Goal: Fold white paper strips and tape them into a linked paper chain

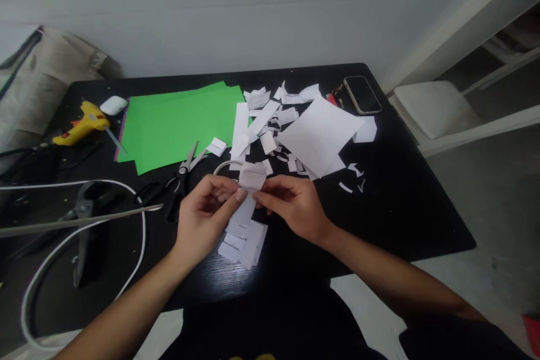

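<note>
A white paper strip (252,176) with a crease across its upper part is held up between my two hands. My left hand (206,211) pinches its left edge between thumb and fingers. On the right edge, my right hand (297,208) grips it the same way. Below the strip, a small pile of cut white paper pieces (255,242) lies on the table near its front edge. Black-handled scissors (183,171) rest with blades apart just beyond my left hand. My thumbs and fingers cover part of the strip's sides.
Green sheets (181,126) lie at the back left, beside a yellow glue gun (86,122) and a white case (113,105). White scraps (257,98) and larger white sheets (320,132) spread behind my hands. A phone (361,94) sits back right. A white cable (143,236) loops at left.
</note>
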A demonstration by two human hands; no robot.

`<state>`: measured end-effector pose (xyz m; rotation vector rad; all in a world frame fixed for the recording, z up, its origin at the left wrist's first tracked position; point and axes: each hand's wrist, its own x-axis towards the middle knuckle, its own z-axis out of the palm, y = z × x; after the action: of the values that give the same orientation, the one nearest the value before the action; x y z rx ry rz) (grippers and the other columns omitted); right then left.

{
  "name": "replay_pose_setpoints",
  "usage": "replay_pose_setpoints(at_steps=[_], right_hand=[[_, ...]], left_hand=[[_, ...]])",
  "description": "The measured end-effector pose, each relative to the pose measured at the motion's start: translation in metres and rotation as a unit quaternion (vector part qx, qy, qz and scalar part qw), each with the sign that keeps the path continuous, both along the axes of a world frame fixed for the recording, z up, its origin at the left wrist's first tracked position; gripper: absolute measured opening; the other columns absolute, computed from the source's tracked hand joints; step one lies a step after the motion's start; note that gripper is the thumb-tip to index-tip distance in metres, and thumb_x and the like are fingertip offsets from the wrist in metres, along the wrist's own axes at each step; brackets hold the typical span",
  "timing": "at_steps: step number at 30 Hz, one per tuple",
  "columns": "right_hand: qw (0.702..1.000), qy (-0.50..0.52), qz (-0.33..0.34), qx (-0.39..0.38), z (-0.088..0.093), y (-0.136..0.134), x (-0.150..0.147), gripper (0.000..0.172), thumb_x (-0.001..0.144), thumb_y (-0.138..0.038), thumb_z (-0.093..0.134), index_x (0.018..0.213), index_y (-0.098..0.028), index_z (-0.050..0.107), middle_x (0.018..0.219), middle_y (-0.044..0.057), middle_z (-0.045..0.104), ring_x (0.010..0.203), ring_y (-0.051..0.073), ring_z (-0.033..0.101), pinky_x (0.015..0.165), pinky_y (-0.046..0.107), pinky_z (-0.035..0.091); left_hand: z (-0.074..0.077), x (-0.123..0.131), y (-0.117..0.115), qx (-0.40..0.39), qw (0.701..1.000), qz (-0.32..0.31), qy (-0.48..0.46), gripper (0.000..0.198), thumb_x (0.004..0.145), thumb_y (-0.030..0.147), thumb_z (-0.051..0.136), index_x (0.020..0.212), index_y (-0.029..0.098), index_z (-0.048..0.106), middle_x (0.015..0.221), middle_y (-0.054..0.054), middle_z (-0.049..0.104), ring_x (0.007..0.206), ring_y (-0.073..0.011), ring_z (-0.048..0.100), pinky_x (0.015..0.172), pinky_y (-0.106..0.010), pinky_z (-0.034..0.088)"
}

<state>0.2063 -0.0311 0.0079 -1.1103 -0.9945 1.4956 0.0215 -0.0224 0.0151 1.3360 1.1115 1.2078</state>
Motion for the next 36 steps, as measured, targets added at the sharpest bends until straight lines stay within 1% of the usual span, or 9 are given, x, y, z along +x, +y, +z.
replay_pose_setpoints(at_steps=[6, 9, 16, 22, 25, 29, 33, 36], right_hand=[[1.0, 0.005, 0.001, 0.003, -0.0008, -0.0004, 0.0, 0.022, 0.069, -0.028, 0.096, 0.081, -0.02, 0.081, 0.073, 0.0, 0.076, 0.065, 0.013, 0.07, 0.054, 0.022, 0.057], [1.0, 0.008, 0.003, 0.008, -0.0019, -0.0005, -0.0002, 0.022, 0.069, -0.03, 0.096, 0.082, -0.02, 0.081, 0.074, 0.0, 0.076, 0.065, 0.014, 0.071, 0.055, 0.023, 0.058], [1.0, -0.01, 0.004, 0.022, -0.0016, -0.0008, 0.0007, 0.023, 0.072, -0.036, 0.094, 0.082, -0.021, 0.08, 0.076, 0.0, 0.077, 0.066, 0.015, 0.072, 0.062, 0.028, 0.062], [1.0, -0.003, 0.009, 0.008, -0.0014, 0.0, 0.0019, 0.025, 0.07, -0.035, 0.095, 0.084, -0.021, 0.081, 0.079, 0.001, 0.078, 0.067, 0.016, 0.073, 0.063, 0.03, 0.063], [1.0, 0.008, 0.01, 0.002, -0.0006, 0.0008, 0.002, 0.025, 0.069, -0.031, 0.096, 0.085, -0.021, 0.082, 0.08, 0.001, 0.079, 0.068, 0.015, 0.073, 0.063, 0.028, 0.063], [1.0, 0.017, 0.012, -0.003, 0.0007, 0.0016, 0.0017, 0.022, 0.069, -0.028, 0.096, 0.084, -0.021, 0.082, 0.077, 0.0, 0.078, 0.067, 0.014, 0.072, 0.062, 0.026, 0.061], [1.0, -0.002, -0.002, -0.005, 0.0009, 0.0016, 0.0013, 0.022, 0.068, -0.029, 0.096, 0.082, -0.021, 0.082, 0.076, 0.0, 0.078, 0.065, 0.013, 0.07, 0.061, 0.026, 0.06], [1.0, -0.011, -0.008, -0.004, 0.0002, 0.0017, 0.0014, 0.023, 0.067, -0.031, 0.097, 0.08, -0.021, 0.081, 0.074, 0.0, 0.076, 0.062, 0.013, 0.067, 0.059, 0.027, 0.059]], left_hand=[[0.0021, 0.0004, 0.0005, -0.006, 1.0, 0.015, 0.005, 0.011, 0.081, 0.014, 0.081, 0.081, 0.018, 0.07, 0.068, 0.002, 0.069, 0.056, -0.0077, 0.06, 0.052, -0.017, 0.048], [0.0016, -0.0006, 0.0008, -0.016, 1.0, 0.02, 0.014, 0.012, 0.081, 0.016, 0.082, 0.08, 0.018, 0.07, 0.069, 0.002, 0.068, 0.058, -0.0078, 0.06, 0.053, -0.017, 0.048], [-0.0023, -0.003, 0.0015, -0.052, 0.998, 0.02, 0.01, 0.018, 0.08, 0.022, 0.084, 0.078, 0.018, 0.067, 0.063, 0.004, 0.062, 0.053, -0.0066, 0.05, 0.049, -0.017, 0.041], [-0.0044, -0.0041, 0.0016, -0.071, 0.997, 0.013, -0.019, 0.019, 0.081, 0.022, 0.085, 0.085, 0.019, 0.067, 0.066, 0.004, 0.064, 0.055, -0.008, 0.055, 0.052, -0.018, 0.045], [-0.0046, -0.0039, 0.0015, -0.075, 0.997, 0.01, -0.027, 0.018, 0.081, 0.022, 0.085, 0.086, 0.019, 0.067, 0.068, 0.003, 0.066, 0.058, -0.0086, 0.059, 0.055, -0.018, 0.048], [-0.0029, -0.0024, 0.001, -0.062, 0.998, 0.016, -0.019, 0.016, 0.081, 0.021, 0.084, 0.084, 0.019, 0.068, 0.07, 0.003, 0.068, 0.059, -0.0085, 0.06, 0.055, -0.018, 0.048], [-0.0019, -0.0002, 0.0008, -0.042, 0.999, 0.026, -0.004, 0.015, 0.081, 0.019, 0.083, 0.082, 0.019, 0.068, 0.071, 0.003, 0.068, 0.06, -0.0083, 0.059, 0.055, -0.018, 0.048], [-0.0019, 0.0011, 0.0007, -0.038, 0.999, 0.026, -0.009, 0.014, 0.081, 0.019, 0.083, 0.085, 0.019, 0.069, 0.074, 0.002, 0.07, 0.063, -0.0095, 0.063, 0.058, -0.019, 0.051]])
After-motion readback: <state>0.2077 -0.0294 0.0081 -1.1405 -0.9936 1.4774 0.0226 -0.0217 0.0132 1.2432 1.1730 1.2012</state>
